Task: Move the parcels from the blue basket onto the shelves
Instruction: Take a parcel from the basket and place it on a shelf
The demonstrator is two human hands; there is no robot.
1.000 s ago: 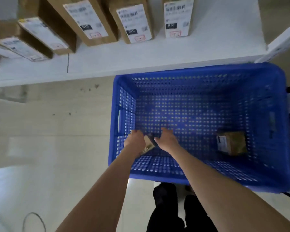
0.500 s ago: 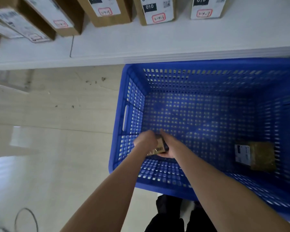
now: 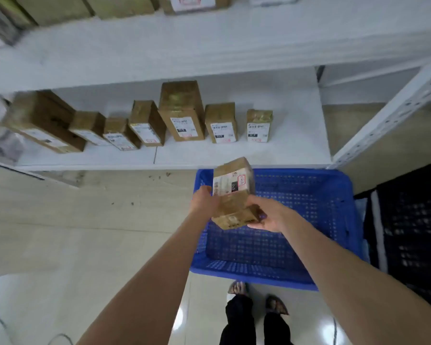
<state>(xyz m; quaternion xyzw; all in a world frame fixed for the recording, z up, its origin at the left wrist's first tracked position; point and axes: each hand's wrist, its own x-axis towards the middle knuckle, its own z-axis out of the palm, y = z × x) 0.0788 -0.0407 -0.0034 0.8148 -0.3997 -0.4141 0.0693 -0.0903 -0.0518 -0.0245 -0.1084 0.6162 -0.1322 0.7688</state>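
Label on held parcel point(image 3: 234, 195): "010" on blk patch; shelf parcels point(image 3: 182, 113) prob. same, rest too blurry.

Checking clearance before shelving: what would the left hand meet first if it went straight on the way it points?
The left hand would likely reach the lower shelf near its rightmost parcel; the way looks free until there, though depth is unclear.

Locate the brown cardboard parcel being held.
Head view, centre: the brown cardboard parcel is held by left hand and right hand above the blue plastic basket's far-left corner, near the white shelf.
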